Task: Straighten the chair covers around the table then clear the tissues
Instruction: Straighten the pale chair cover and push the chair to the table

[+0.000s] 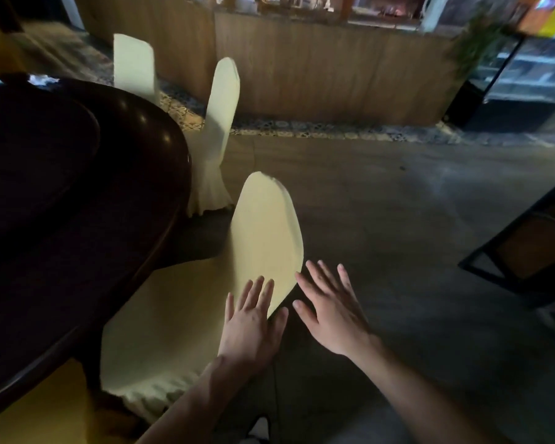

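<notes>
1. Setting. A dark round table (77,193) fills the left of the view; three cream-covered chairs stand round its right edge.
2. Nearest chair cover (263,238). It lies directly ahead of the person, seat tucked toward the table. Its backrest rises with its long axis running up and slightly left in the view, the rounded top pointing away from the camera.
3. Hands. The left hand (253,328) has straight, spread fingers over the lower edge of the backrest; contact cannot be confirmed. The right hand (330,312) is likewise flat and spread, just beside that edge, above the floor. Neither holds anything.
4. Progress (judgement). Straightening appears under way at this chair. The middle chair cover (218,123) and far chair cover (133,67) stand upright; their state is too blurred to judge.
5. Remaining. Crumpled tissues (42,80) still lie on the table's far edge, uncleared.
</notes>
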